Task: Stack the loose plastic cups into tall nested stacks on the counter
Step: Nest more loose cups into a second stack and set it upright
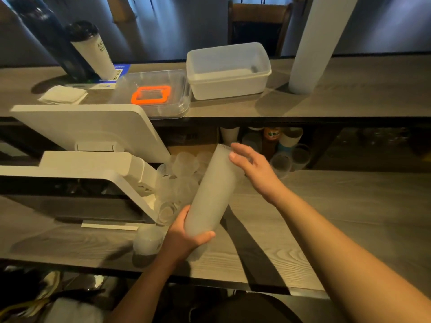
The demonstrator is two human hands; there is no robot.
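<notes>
We see the left hand (186, 231) with its grip wrapped round the lower end of a tall nested cup stack (211, 194), thumb across the front, fingers curled behind. The stack is tilted, top leaning away and to the right, held above the counter (303, 217). The right hand (250, 166) has a wide, relaxed grip: fingers extended, thumb and fingertips touching the stack's upper end near the rim, not curled round it. Loose frosted cups (182, 180) lie in a heap just left of the stack, against the white POS terminal (93, 164); one more cup (148, 240) sits near the left wrist. On the upper shelf: a white tub (228, 71), open; contents hard to tell. Beside it, touching, a clear lid with an orange handle (151, 94) lies flat. A second tall white stack (319, 43) stands upright to the right of the tub. More cups sit under the shelf (289, 155), lying on their sides.
</notes>
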